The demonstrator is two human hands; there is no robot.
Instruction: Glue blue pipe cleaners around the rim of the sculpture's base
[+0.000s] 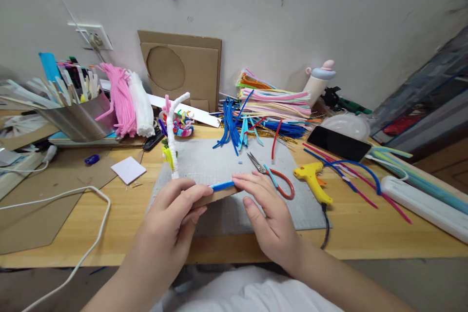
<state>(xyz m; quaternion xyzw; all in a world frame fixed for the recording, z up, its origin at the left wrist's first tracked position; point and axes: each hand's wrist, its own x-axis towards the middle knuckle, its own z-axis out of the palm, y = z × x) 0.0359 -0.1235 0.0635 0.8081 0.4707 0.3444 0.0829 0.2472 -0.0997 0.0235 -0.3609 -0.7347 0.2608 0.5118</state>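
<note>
My left hand is closed on a piece of cardboard, with the thumb below and the fingers on top. A blue pipe cleaner strip lies along the cardboard's upper edge. My right hand has its fingers stretched out, their tips at the right end of the blue strip, and its thumb is apart from them. Just beyond my left hand rises a white fuzzy stem with yellow and pink pieces; its foot is hidden. Scissors with red handles lie partly open beyond my right hand.
A grey cutting mat covers the middle of the wooden table. To the right are a yellow glue gun, a black phone and a white power strip. Blue pipe cleaners lie behind; a white cable loops left.
</note>
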